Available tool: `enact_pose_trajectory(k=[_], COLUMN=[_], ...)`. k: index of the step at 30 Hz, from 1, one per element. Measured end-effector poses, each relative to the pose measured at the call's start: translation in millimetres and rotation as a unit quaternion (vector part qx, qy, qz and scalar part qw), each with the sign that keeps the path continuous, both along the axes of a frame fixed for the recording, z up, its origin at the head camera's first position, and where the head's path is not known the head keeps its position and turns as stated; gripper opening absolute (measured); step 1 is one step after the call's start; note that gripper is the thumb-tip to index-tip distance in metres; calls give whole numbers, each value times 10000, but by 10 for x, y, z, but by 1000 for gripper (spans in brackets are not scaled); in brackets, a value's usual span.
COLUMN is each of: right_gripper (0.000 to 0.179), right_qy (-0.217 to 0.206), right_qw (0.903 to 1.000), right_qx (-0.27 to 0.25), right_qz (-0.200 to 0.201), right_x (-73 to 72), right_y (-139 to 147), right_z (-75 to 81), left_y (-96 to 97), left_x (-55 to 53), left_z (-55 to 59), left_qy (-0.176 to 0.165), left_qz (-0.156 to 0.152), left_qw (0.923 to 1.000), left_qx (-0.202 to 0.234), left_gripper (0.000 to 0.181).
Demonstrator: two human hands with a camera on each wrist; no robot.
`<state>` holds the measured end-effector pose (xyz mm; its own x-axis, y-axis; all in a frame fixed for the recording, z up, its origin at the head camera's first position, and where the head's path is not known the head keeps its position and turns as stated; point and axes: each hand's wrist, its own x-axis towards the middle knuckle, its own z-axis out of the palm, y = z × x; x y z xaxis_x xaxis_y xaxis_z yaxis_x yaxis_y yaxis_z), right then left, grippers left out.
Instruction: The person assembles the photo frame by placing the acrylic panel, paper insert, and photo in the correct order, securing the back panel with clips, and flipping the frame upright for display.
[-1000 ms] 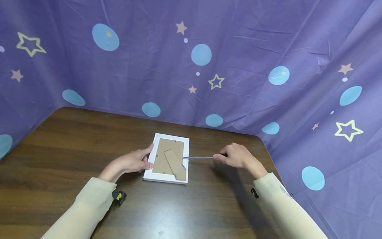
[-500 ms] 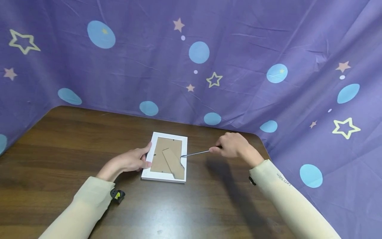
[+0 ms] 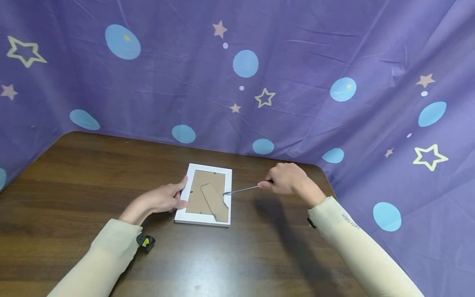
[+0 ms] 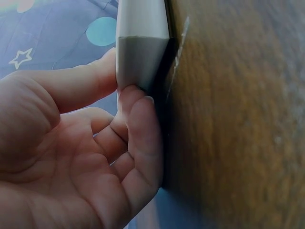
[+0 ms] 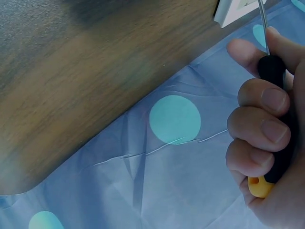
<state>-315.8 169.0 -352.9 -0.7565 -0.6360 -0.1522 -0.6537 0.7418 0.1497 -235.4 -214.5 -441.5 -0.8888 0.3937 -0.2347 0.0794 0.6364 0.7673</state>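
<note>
A white picture frame (image 3: 211,168) lies face down on the table, its brown backing board (image 3: 196,198) and slanting stand leg (image 3: 215,203) showing. My left hand (image 3: 157,200) grips the frame's left edge, thumb on top; in the left wrist view its fingers (image 4: 145,138) curl beneath the edge. A screwdriver (image 3: 241,190) with a thin metal shaft is held in my right hand (image 3: 285,179). Its tip touches the right inner edge of the frame, beside the backing. In the right wrist view, several fingers wrap the black handle (image 5: 271,69), which has a yellow end.
The brown wooden table (image 3: 92,185) extends around the frame. A purple curtain (image 3: 297,103) with stars and blue spots hangs along its back and sides. Small dark tabs (image 3: 191,192) stick out at the backing's edge.
My right hand has risen slightly and moved a little left, so the screwdriver shaft slopes more steeply down to the frame. My left hand keeps its grip on the frame. The head view shifted slightly.
</note>
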Motion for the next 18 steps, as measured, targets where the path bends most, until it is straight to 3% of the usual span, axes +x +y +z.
enact_pose_trajectory(k=[8, 18], right_gripper=[38, 46], right_qy=[37, -460], right_qw=[10000, 9964], right_qx=[46, -690], right_qz=[-66, -205], right_x=[28, 74], right_y=[-63, 192], right_z=[14, -249], left_y=[-20, -18], left_x=[7, 19], left_z=[-9, -59], left_qy=[-49, -176], left_qz=[70, 128], left_qw=[10000, 9989], left_qx=[8, 415], left_gripper=[95, 96])
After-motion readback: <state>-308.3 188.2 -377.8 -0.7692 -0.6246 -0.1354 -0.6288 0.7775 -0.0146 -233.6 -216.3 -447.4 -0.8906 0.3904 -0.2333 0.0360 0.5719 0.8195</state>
